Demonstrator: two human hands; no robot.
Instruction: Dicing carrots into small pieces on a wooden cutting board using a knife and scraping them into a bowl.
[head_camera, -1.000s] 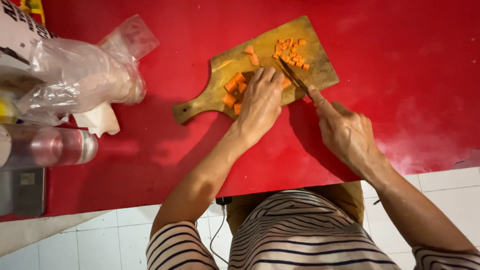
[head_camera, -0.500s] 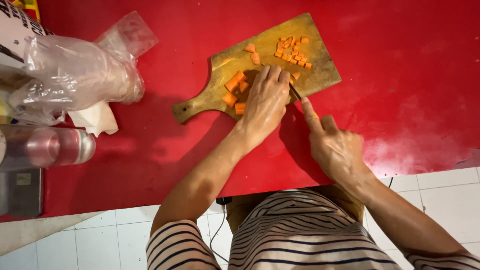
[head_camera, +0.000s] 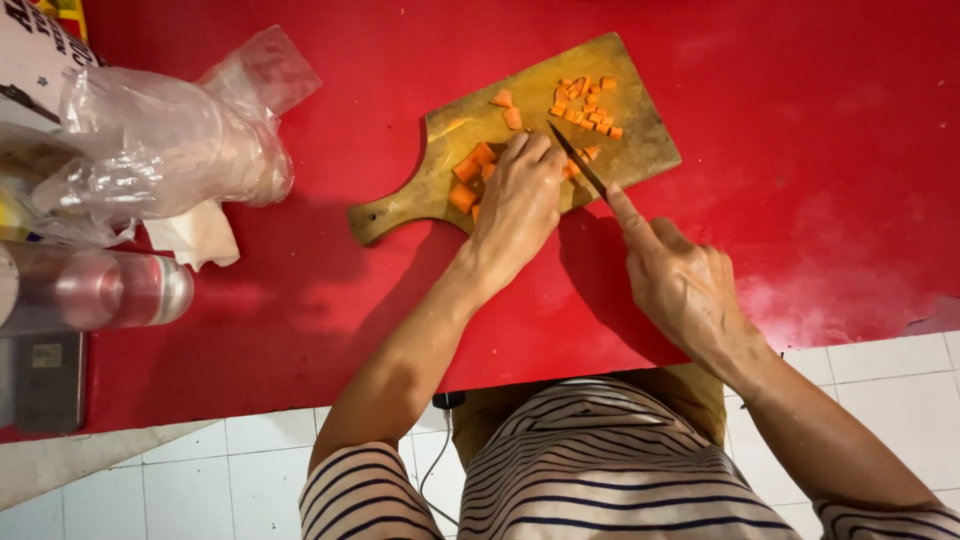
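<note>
My left hand (head_camera: 520, 205) presses flat on carrot pieces (head_camera: 472, 175) on the wooden board (head_camera: 640, 140), top middle of the frame. My right hand (head_camera: 680, 285) grips a knife (head_camera: 578, 165), cutting beside it.

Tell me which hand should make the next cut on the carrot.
Right. The right hand already grips the knife, whose blade lies beside the carrot. The left hand rests on the carrot, pinning it to the board.
</note>
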